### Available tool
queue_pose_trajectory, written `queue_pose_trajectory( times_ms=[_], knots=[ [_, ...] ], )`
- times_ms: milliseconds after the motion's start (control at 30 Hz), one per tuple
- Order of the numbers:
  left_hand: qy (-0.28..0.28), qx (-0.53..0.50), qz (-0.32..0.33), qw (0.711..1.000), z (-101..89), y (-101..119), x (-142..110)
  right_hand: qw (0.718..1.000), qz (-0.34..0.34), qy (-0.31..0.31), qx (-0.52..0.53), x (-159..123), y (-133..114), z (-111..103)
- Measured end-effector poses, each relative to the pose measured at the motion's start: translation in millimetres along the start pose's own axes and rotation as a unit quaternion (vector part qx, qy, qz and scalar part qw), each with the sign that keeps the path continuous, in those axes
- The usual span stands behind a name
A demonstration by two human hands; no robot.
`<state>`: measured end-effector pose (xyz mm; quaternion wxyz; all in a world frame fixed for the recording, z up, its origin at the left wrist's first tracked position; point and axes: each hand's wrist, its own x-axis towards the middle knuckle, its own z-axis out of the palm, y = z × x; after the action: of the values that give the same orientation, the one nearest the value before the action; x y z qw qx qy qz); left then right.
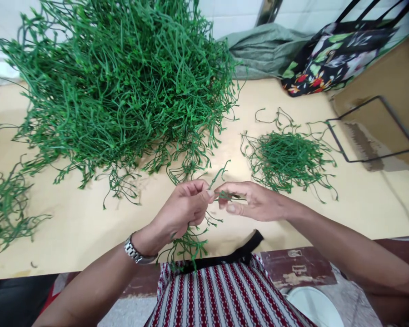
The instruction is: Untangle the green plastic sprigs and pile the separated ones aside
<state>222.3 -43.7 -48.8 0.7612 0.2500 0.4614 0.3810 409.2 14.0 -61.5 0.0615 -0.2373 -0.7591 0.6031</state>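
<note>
My left hand [191, 205] is closed, thumb against forefinger, on a few thin green stems that look like plastic. One held stem [218, 176] sticks up past the thumb tip, and more stem ends [191, 243] hang below the palm. Close on its right, my right hand [250, 200] has thumb and fingers apart, the fingertips almost at the left thumb. Bits of green stem show between the two hands; whether the right fingers touch them is unclear. A small heap of like stems [289, 156] lies just beyond the right hand.
A large tangled pile of green stems [129, 86] covers the table's [88, 227] far left, with a loose bunch [7, 204] at the left edge. Right of it are a grey-green sack [262, 50], a flowered bag [330, 59] and a cardboard box [388, 100] with a black wire frame [361, 160].
</note>
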Motion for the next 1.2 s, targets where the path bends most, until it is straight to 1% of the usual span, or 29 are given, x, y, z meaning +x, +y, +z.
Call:
queue_pose_trajectory(
  times_ms=[67, 167, 333, 567, 667, 733, 800, 833, 933, 967, 1033, 1100, 1133, 1167, 1200],
  knots=[
    [-0.009, 0.009, -0.008, 1.000, -0.4, -0.4, 0.3, 0.999, 0.006, 0.015, 0.029, 0.1, 3.0, 3.4],
    [-0.021, 0.027, -0.007, 0.999, -2.0, 0.5, 1.1, 0.998, 0.008, 0.035, 0.046, -0.3, 5.2, 6.2],
    [0.001, 0.019, 0.004, 1.000, -1.8, 3.2, 2.5, 0.998, 0.005, 0.044, 0.049, -3.3, 6.5, 5.1],
    [0.013, 0.020, 0.005, 1.000, 1.8, 2.8, 3.0, 0.998, -0.019, 0.052, 0.000, -4.7, 9.5, 4.0],
    [-0.011, 0.059, -0.014, 0.998, 2.4, 1.5, 2.9, 0.996, -0.033, 0.068, -0.040, -3.4, 6.5, 5.6],
    [-0.030, 0.078, -0.014, 0.996, 2.4, -1.7, 2.4, 0.989, -0.057, 0.095, -0.098, -2.8, 4.5, 7.6],
    [-0.041, 0.077, -0.002, 0.996, 2.1, -6.7, 0.6, 0.971, -0.108, 0.120, -0.175, -3.1, 3.0, 10.1],
    [-0.047, 0.073, 0.002, 0.996, 2.1, -9.2, -1.3, 0.959, -0.139, 0.122, -0.213, -3.8, 2.3, 11.2],
    [-0.076, 0.091, -0.015, 0.993, 1.7, -12.2, -12.4, 0.920, -0.229, 0.095, -0.304, -9.7, 0.8, 11.8],
    [-0.087, 0.104, -0.022, 0.990, 0.9, -10.6, -18.2, 0.907, -0.243, 0.094, -0.331, -13.7, 0.6, 10.0],
    [-0.113, 0.138, -0.025, 0.984, -3.0, -3.5, -31.2, 0.879, -0.241, 0.134, -0.389, -25.5, 0.4, 2.1],
    [-0.110, 0.152, 0.009, 0.982, -9.5, 6.2, -41.7, 0.852, -0.211, 0.204, -0.435, -41.1, -0.4, -11.5],
    [-0.091, 0.147, 0.043, 0.984, -12.9, 10.7, -44.0, 0.837, -0.192, 0.238, -0.454, -49.1, -1.4, -19.7],
    [-0.046, 0.127, 0.079, 0.988, -15.8, 14.3, -43.5, 0.821, -0.174, 0.268, -0.474, -56.1, -2.7, -28.5],
    [-0.019, 0.129, 0.093, 0.987, -17.7, 16.9, -40.2, 0.790, -0.150, 0.303, -0.511, -61.6, -3.9, -37.7]
  ],
)
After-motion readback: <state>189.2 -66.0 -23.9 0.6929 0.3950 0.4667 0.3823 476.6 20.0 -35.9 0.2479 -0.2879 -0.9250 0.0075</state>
